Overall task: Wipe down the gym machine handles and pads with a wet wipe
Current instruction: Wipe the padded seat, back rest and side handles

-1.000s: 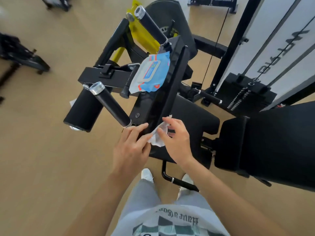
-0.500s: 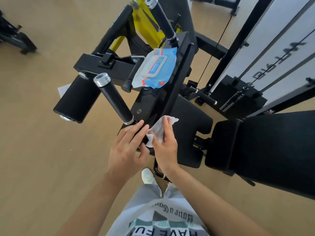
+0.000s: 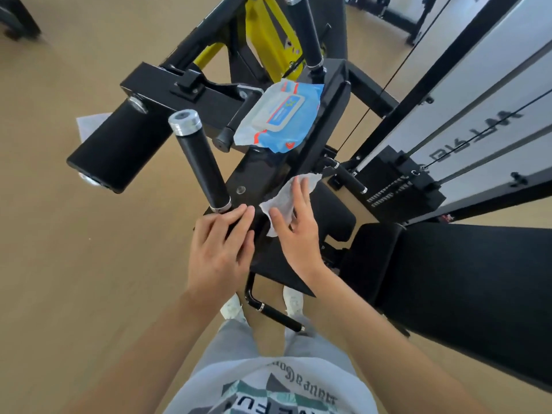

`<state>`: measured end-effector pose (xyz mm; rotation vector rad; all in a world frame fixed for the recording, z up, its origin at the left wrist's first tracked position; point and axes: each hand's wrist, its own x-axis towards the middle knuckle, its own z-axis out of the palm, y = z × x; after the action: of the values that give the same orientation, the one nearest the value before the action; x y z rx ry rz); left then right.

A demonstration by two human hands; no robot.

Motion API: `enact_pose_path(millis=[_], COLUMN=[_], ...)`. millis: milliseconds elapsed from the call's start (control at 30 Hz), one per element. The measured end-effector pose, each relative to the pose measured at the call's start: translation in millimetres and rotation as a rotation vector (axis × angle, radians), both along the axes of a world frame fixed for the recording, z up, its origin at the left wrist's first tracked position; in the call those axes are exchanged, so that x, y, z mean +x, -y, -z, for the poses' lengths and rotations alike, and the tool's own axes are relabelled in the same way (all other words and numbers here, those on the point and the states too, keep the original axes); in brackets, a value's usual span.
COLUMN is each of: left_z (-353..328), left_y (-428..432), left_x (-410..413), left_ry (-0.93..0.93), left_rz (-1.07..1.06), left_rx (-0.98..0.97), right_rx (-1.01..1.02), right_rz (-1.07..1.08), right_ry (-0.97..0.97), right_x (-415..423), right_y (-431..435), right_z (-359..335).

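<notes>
A crumpled white wet wipe (image 3: 280, 201) lies on the glossy black frame bar (image 3: 263, 174) of the gym machine. My right hand (image 3: 295, 231) presses on it with straight, spread fingers, the thumb at the wipe's near edge. To its left, my left hand (image 3: 219, 252) rests with straight fingers on the frame at the base of the near black handle (image 3: 203, 165), which has a silver end cap. A second black handle (image 3: 307, 34) sticks up at the far end. The black roller pad (image 3: 119, 147) hangs to the left.
A blue pack of wipes (image 3: 280, 118) rests on the frame beyond my hands. A black seat pad (image 3: 337, 216) and a large back pad (image 3: 466, 288) lie to the right, with the weight stack (image 3: 400, 186) behind. A low grip bar (image 3: 274, 315) sits by my feet.
The wipe went from being pinched between both hands to lying spread on the frame. My right hand has slid up over it, and my left hand has let go.
</notes>
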<state>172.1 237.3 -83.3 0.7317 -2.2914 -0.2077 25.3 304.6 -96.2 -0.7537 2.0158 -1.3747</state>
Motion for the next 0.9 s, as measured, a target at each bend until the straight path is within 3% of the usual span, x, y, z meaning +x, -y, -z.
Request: enact_pose_path(millis=[300,767,900], left_z=[-4,3,7], left_y=[-30,-46,-46], left_x=[-25,-64,-70], left_ry=[-0.055,-0.128,-0.14], left_rz=[-0.287,-0.605,-0.656], left_rx=[0.037,0.018,0.009], right_rx=[-0.106,-0.03,0.007], right_rz=[-0.252,-0.341,-0.371], right_ry=[0.02,-0.379,-0.432], right_x=[4,-132,-138], right_y=[-25,25,31], right_z=[17,30,29])
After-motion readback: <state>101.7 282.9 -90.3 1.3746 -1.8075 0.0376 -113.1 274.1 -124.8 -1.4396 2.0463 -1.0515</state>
